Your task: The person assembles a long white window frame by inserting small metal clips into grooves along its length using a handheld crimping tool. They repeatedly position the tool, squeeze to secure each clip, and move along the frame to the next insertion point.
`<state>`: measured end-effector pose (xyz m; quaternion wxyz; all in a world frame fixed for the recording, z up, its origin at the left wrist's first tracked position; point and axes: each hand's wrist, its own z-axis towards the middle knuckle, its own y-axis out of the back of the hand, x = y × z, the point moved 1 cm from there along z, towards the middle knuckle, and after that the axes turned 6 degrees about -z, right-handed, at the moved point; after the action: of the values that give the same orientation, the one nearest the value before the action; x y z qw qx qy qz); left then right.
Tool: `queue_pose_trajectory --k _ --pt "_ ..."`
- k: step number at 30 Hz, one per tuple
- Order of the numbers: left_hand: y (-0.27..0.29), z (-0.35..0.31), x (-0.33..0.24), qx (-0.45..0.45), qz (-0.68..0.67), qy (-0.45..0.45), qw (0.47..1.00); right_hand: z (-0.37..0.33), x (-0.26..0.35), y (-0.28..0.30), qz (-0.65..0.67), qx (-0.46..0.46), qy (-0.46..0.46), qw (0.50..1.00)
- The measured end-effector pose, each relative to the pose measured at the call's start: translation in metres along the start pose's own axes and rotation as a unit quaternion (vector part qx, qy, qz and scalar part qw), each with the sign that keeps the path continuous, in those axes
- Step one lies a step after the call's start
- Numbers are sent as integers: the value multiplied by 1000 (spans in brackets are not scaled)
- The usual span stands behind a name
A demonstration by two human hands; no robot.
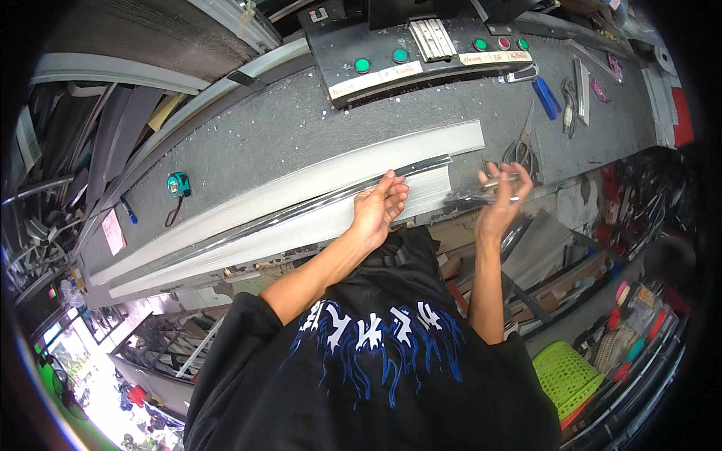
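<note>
Two long stacks of pale slats lie across the grey workbench: a far stack (pixel 421 144) and a near stack (pixel 331 218). Along the near stack runs a thin, dark, shiny strip (pixel 301 204), its right end by my left hand. My left hand (pixel 378 209) has thumb and forefinger closed at the edge of that strip, the other fingers curled. To its right, my right hand (pixel 500 201) is raised with fingers in the loops of metal scissors (pixel 474 197). Their blades are smeared by motion and point left, close to the near stack's end.
Beyond the right hand lies a second pair of scissors (pixel 522 146), near blue-handled pliers (pixel 547 99). A control box (pixel 383 71) with green and red buttons stands at the back. A tape measure (pixel 177 185) rests at left. Below right sits a green basket (pixel 565 377).
</note>
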<state>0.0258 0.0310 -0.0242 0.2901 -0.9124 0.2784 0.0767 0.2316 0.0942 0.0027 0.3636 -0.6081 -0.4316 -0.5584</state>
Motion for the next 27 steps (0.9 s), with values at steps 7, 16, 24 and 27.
queue_pose_trajectory --k 7,16,24,27 --pt "4 1 0 16 4 25 1000 7 3 19 -129 44 178 975" --pt "9 4 3 28 7 18 999 -9 15 56 -105 115 16 988" --pt "8 5 3 17 38 21 999 2 28 86 -17 136 -131 982" --pt "8 6 3 16 43 23 999 3 24 89 -7 146 -165 975"
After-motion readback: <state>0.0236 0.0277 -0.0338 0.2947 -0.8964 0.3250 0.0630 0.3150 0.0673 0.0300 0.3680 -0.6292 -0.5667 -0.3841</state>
